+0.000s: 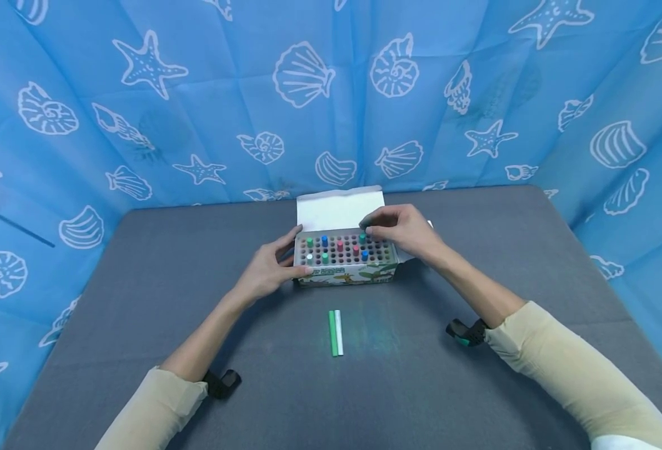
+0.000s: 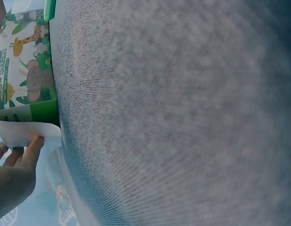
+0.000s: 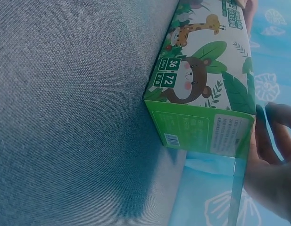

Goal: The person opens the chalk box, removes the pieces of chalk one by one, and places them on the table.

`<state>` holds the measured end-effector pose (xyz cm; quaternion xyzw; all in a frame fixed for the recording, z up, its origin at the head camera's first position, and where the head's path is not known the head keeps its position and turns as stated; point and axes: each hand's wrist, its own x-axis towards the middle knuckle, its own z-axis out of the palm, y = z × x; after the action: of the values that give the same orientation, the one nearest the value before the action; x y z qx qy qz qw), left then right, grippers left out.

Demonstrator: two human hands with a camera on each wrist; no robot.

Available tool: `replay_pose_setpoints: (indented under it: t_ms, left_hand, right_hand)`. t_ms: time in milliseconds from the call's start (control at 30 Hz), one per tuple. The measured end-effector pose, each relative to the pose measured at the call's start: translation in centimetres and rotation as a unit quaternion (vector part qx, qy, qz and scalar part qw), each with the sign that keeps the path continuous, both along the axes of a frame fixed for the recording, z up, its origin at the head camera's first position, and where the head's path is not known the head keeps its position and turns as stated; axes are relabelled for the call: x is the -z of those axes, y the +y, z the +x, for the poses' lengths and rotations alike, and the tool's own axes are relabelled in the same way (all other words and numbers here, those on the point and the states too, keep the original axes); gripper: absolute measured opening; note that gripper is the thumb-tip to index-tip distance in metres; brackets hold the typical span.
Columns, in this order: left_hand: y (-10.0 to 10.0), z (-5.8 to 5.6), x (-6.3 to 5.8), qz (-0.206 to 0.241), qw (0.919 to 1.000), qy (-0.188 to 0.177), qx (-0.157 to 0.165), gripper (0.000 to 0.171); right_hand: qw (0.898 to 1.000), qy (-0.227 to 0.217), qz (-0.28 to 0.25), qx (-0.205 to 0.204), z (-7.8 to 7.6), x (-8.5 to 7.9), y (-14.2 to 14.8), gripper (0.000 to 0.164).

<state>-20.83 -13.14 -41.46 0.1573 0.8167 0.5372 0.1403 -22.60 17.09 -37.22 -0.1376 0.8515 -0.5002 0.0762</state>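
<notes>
A box [image 1: 344,275] printed with animals and leaves stands upright with its white lid [image 1: 339,212] folded back. Inside is a tray of round holes, with several coloured stick ends, among them a green stick [image 1: 362,238], standing in them. My left hand [image 1: 263,269] holds the box's left end, thumb at the front edge; its fingers [image 2: 36,143] touch a white side flap [image 2: 22,134]. Over the rear right holes is my right hand [image 1: 406,231], thumb and index tips close together beside the green stick. Whether they pinch anything is hidden.
A green stick [image 1: 333,333] and a white stick [image 1: 339,333] lie side by side on the grey cloth-covered table [image 1: 421,387], in front of the box. A blue shell-patterned curtain [image 1: 207,112] hangs behind and along both sides. Black wrist cameras [image 1: 466,332] sit on both forearms.
</notes>
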Motion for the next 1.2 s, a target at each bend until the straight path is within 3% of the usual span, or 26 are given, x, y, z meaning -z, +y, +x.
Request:
replay_pose_setpoints:
  t_ms: [633,900,1200]
  left_hand:
    - [0.2,-0.2,0.4,0.006,1.0000,-0.001,0.008,0.091]
    - [0.9,1.5,-3.3,-0.003,1.0000,-0.005,0.008,0.086]
    - [0.9,1.6,-3.4,-0.004,1.0000,0.004,0.007,0.085]
  right_hand:
    - [0.988,0.004,0.156,0.012,0.0,-0.2,-1.1,0.025]
    - [0.981,0.033,0.191,0.025,0.2,0.1,-2.1,0.026]
    - [0.983,0.066,0.167,0.043,0.6,0.8,-2.2,0.018]
